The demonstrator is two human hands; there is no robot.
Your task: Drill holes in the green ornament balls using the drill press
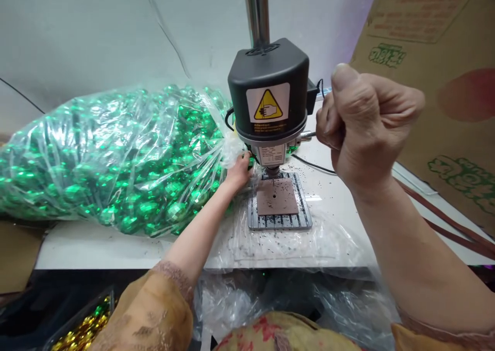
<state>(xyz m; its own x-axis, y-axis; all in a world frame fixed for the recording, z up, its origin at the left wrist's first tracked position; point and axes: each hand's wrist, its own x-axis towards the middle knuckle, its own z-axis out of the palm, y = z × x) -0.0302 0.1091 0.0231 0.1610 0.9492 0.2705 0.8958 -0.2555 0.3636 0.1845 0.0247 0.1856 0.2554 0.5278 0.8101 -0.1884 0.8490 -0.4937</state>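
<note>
Column [257, 11]: looked polished metal, mirror-bright. Handle [308, 135]: was shiny metal. Housing [266, 67]: was smooth, satin black, apparently plastic. Label [268, 103]: was glossy. Base [278, 223]: was grooved grey metal. Board [284, 202]: was matt brown. Bag [119, 157]: was clear, creased, glossy plastic. Beads [176, 211]: were faceted, highly reflective. Tabletop [85, 252]: was smooth, glossy white. Carton [444, 134]: was matt printed cardboard. Sleeve [152, 310]: was soft-looking matt cloth, its cuff [176, 278] textured like lace.

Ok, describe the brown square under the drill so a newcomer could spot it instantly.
Find the black-topped drill press on the white table. Look straight down to its grey slotted base; the brown square lies on top. Unlike the base, it's ungrooved, with a round dark spot near its middle.
</note>
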